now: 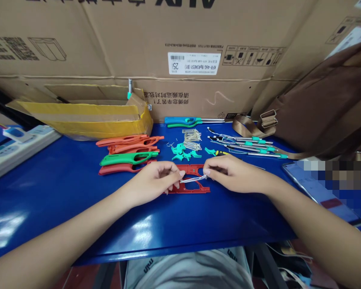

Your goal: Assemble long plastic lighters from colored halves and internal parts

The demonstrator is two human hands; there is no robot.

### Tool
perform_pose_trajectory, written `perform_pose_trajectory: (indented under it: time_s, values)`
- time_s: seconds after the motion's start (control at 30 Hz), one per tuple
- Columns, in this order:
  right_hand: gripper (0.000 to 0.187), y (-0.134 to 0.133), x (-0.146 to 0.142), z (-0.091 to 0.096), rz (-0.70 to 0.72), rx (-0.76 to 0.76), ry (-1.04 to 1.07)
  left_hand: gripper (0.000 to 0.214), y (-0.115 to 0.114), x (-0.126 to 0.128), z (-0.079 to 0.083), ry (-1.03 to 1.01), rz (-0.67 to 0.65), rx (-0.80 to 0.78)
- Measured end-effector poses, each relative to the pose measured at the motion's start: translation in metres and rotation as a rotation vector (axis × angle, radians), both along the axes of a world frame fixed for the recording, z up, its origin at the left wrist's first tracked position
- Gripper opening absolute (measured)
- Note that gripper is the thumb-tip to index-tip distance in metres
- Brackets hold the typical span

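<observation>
My left hand (158,176) is closed in a pinch on one end of a slim, whitish wire-like piece (194,179). The other end lies between the thumb and fingers of my right hand (228,172). Both hands are just above two red lighter handle shells (200,189), partly covered by my fingers. Behind them is a pile of small turquoise plastic triggers (182,151), with bundles of small metal pieces (191,145) beside it. A blue and green long-necked lighter (183,121) lies farther back.
Red handle shells (123,139) and a green one (128,158) are stacked left. Metal lighter tubes with wires (252,145) lie right, near a phone (315,188) and brown bag (319,108). A yellow-taped box (87,116) and power strip (27,146) stand left.
</observation>
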State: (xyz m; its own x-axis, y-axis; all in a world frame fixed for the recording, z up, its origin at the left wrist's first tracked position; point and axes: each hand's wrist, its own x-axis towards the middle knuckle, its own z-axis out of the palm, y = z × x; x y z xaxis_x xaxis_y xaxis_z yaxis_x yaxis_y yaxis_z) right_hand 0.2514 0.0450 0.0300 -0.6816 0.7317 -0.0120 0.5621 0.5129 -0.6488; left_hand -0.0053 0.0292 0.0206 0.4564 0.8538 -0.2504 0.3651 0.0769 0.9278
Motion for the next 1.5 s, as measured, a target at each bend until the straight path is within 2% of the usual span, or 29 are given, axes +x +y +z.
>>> perform_pose_trajectory:
  time_s: [0.2,0.3,0.47,0.73,0.87,1.17,1.5]
  values:
    - [0.015,-0.004,0.007,0.011,0.055,-0.105,-0.042,0.029,0.000,-0.008,0.003,0.198,-0.037,0.315]
    - [0.008,-0.005,0.007,0.010,0.066,-0.088,-0.084,0.026,0.001,-0.010,0.003,0.262,-0.088,0.386]
    - [0.010,-0.003,0.007,0.007,0.103,-0.087,-0.086,0.022,0.002,-0.011,0.001,0.321,-0.166,0.494]
    - [0.012,-0.001,0.009,0.006,0.139,-0.033,-0.077,0.017,0.001,-0.011,-0.001,0.385,-0.158,0.424]
    - [0.013,-0.001,0.009,0.007,0.182,0.031,-0.062,0.014,0.001,-0.010,-0.003,0.384,-0.162,0.434]
    - [0.014,-0.004,0.007,0.009,0.219,0.065,-0.063,0.012,-0.001,-0.009,-0.001,0.440,-0.186,0.499]
    - [0.014,-0.009,0.002,0.010,0.231,0.130,-0.210,0.012,0.000,-0.010,-0.004,0.445,-0.200,0.544]
